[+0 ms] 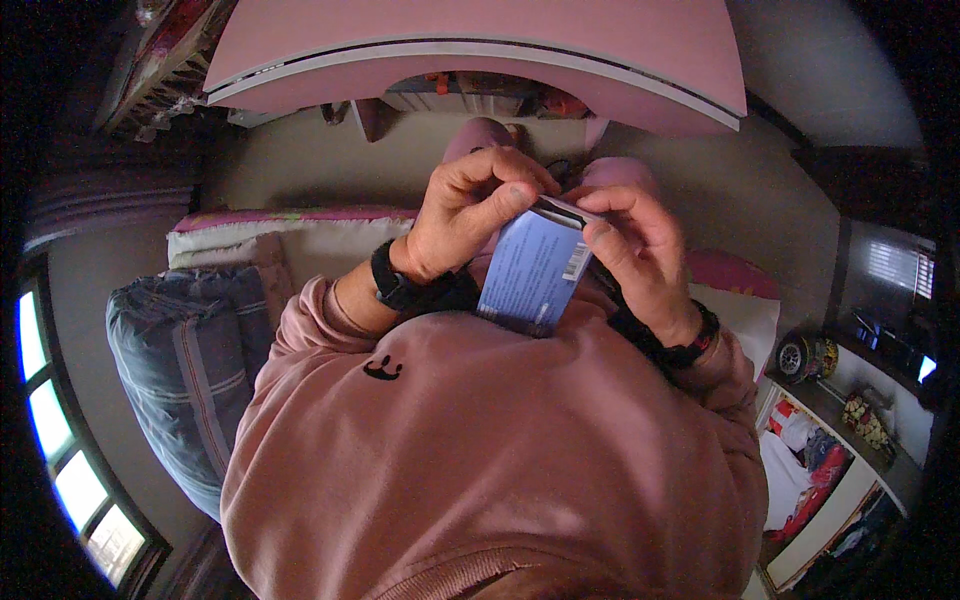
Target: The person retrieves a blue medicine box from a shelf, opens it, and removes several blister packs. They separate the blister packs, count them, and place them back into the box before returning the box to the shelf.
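Note:
A flat blue cardboard box (531, 271) with small print and a barcode is held up close to my chest. Its upper end shows a dark slot along the edge, and the lower end is near my pink sweatshirt (480, 435). My left hand (484, 202) pinches the upper left corner between thumb and fingers. At the upper right corner my right hand (637, 247) grips the edge, thumb on the printed side. The far side of the box is hidden, so I cannot tell what is inside it. Dark bands circle both wrists.
Ahead of me stands a pink desk (480, 30) with a curved front edge. I sit on a bed whose mattress (292, 232) shows on both sides. A bundled blue comforter (180, 375) lies to my left. On the right are open shelves (810, 472) with folded cloth.

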Tool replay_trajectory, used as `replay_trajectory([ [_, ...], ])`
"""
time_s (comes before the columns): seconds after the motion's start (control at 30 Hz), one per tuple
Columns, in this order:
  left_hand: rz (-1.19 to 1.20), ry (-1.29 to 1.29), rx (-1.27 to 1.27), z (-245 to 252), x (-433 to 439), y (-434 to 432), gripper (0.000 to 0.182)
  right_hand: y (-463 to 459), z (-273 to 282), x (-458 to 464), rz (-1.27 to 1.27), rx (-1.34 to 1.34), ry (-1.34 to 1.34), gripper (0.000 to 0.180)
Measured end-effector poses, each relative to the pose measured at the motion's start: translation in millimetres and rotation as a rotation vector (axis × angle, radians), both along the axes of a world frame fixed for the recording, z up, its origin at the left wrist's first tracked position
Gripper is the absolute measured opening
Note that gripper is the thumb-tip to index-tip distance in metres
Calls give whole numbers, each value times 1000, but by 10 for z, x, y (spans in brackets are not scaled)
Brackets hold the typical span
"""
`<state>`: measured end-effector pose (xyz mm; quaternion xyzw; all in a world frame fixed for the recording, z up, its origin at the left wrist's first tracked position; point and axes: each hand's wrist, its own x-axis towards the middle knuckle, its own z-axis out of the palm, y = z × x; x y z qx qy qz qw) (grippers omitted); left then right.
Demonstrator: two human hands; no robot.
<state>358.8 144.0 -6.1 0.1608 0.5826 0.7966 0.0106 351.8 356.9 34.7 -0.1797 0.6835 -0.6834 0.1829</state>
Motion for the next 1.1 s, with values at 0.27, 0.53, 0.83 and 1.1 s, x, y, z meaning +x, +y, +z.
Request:
replay_trajectory([
  [0.27, -82, 145, 108, -90, -37, -37, 13, 1, -30, -32, 55, 14, 356, 18],
  [0.53, -142, 90, 103, -64, 6, -30, 23, -12, -28, -4, 44, -1, 354, 27],
  [0.83, -180, -56, -48, 8, 68, -86, 21, -101, -35, 46, -26, 128, 326, 27],
  [1.1, -149, -55, -3, -80, 88, -62, 21, -103, -53, 29, -55, 70, 262, 17],
])
